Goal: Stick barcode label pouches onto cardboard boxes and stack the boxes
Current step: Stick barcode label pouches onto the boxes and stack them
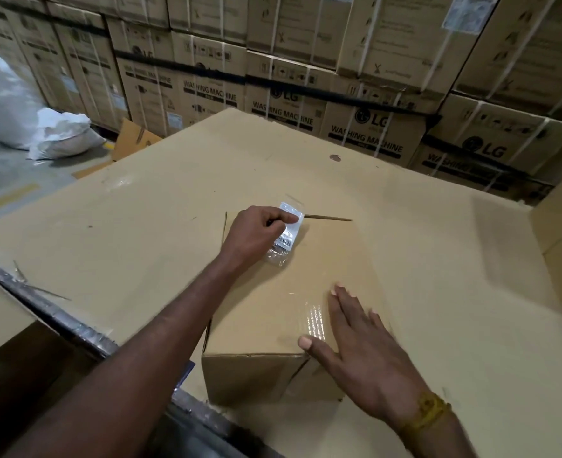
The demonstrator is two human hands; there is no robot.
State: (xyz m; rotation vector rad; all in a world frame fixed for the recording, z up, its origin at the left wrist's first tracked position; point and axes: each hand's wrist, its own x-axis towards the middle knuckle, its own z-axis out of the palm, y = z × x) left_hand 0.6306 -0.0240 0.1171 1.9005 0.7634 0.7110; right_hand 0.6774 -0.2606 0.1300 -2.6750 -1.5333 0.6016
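"LG" and "WASHING MACHINE" printed on stacked cartons (369,127), pouch label unreadable

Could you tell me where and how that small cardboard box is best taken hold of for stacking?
Probably by its two opposite side walls, hands coming in from left and right. The small cardboard box is broad and flat-topped, its top partly taken by the label pouch in the left hand, the right hand flat on it.

Bare forearms — yellow thread band (430,414) on right wrist.
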